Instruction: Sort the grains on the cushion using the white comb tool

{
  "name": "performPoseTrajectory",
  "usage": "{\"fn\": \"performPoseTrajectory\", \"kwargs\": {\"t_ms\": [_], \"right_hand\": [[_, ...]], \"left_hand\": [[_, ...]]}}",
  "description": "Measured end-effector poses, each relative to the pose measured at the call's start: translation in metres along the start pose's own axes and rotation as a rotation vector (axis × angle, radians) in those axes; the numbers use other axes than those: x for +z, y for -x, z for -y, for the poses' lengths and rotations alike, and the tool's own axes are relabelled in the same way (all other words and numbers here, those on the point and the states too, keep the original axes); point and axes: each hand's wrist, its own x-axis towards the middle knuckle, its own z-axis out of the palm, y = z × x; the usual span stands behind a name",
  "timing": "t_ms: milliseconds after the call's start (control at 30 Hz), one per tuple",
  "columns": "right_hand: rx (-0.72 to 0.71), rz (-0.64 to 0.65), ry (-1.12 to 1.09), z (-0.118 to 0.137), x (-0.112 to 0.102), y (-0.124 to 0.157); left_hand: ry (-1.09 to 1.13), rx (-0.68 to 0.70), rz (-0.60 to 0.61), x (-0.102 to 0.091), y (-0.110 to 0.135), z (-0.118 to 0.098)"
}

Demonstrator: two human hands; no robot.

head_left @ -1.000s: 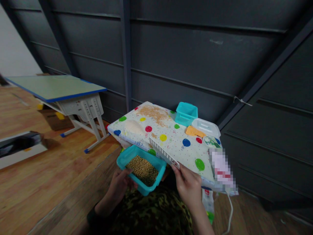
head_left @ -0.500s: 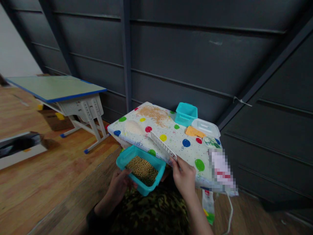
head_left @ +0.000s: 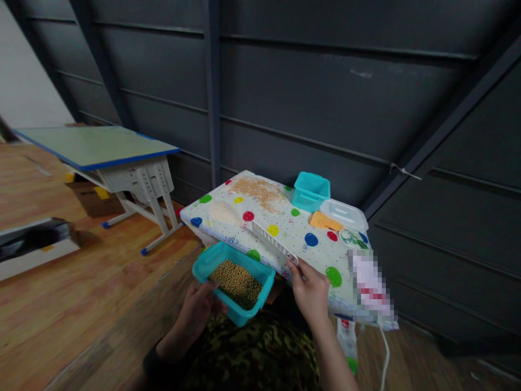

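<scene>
My left hand [head_left: 196, 308] grips the near left rim of a turquoise plastic box [head_left: 207, 267], thumb over the edge. Inside lie pale yellow beans [head_left: 234, 278] like soybeans, with small green ones [head_left: 246, 298] at the near end. The box is held at the table's front edge, above my camouflage-clad lap. My right hand [head_left: 310, 289] is closed around the near end of a long white slotted plastic tool [head_left: 272, 240], which reaches leftward over the tabletop. Left of its tip is a pale heap of fine grain [head_left: 223, 212]; farther back, tan grains [head_left: 258, 191] are spread out.
The table has a balloon-print cover [head_left: 295, 239]. Toward its right stand another turquoise box [head_left: 311, 193], a clear lid [head_left: 344, 214], an orange cloth-like piece [head_left: 324, 221] and a blurred-out packet [head_left: 370, 282]. A white cord [head_left: 386, 353] hangs at right; a green-topped desk [head_left: 97, 146] is at left.
My right hand and the slotted tool have shifted slightly right and down. The box in my left hand stays nearly still. The whole view has moved a little.
</scene>
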Motion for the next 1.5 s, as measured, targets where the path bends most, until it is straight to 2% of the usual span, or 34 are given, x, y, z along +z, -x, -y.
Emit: {"fn": "performPoseTrajectory", "kwargs": {"t_ms": [167, 267, 433, 500, 667, 800, 967, 1167, 1367, 1500], "right_hand": [[0.084, 0.086, -0.084, 0.013, -0.016, 0.010], [0.159, 0.045, -0.080, 0.012, -0.018, 0.009], [0.196, -0.070, -0.003, -0.012, 0.002, -0.010], [0.198, -0.076, 0.009, -0.022, 0.013, -0.020], [0.205, 0.027, -0.075, -0.035, 0.040, -0.040], [0.259, 0.110, -0.110, -0.036, 0.050, -0.049], [0.294, 0.123, -0.113, -0.037, 0.041, -0.047], [0.305, 0.066, -0.136, -0.038, 0.031, -0.048], [0.296, 0.156, -0.155, -0.038, 0.034, -0.060], [0.304, 0.180, -0.157, -0.039, 0.029, -0.059]], "left_hand": [[0.016, -0.007, -0.020, 0.001, 0.001, -0.002], [0.022, -0.017, -0.023, 0.002, 0.002, -0.003], [0.019, -0.001, -0.019, 0.000, 0.000, 0.000], [0.010, 0.000, -0.004, -0.001, -0.001, 0.002], [-0.010, -0.004, 0.000, -0.003, -0.002, 0.003], [-0.007, -0.004, -0.009, -0.004, -0.004, 0.005], [0.023, 0.001, -0.033, -0.007, -0.007, 0.011], [0.002, 0.004, 0.013, -0.007, -0.006, 0.010], [-0.012, -0.004, 0.008, -0.011, -0.009, 0.016], [0.009, 0.003, -0.002, -0.012, -0.011, 0.020]]}}
